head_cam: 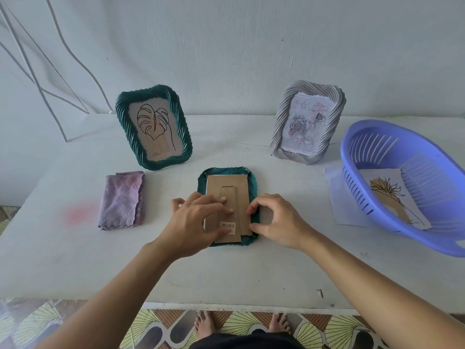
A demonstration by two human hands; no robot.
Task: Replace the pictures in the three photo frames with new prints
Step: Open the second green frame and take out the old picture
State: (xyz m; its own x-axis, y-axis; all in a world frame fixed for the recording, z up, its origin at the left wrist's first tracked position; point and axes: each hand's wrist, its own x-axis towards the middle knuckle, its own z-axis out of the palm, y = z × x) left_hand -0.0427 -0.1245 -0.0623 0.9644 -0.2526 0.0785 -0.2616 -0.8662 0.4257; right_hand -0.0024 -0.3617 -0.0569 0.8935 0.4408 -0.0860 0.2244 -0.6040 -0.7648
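Three frames are sitting on the tabletop [239,273]. A green frame [153,127] is standing toward the far left corner, and a grey frame [308,122] is standing toward the far right. The face-down frame [226,170], also green, is lying in the middle with its cardboard backing [226,182] facing up.

The left hand [198,222] is lying flat across the backing, fingers pretty much straight, pressing down. The right hand [274,220] is curling in, thumb and forefinger pinching at the face-down frame's right rim.

A folded purple cloth [122,200] is lying nearer the left edge. A blue basket [347,149] is sitting by the right edge, holding a flower print [387,195].
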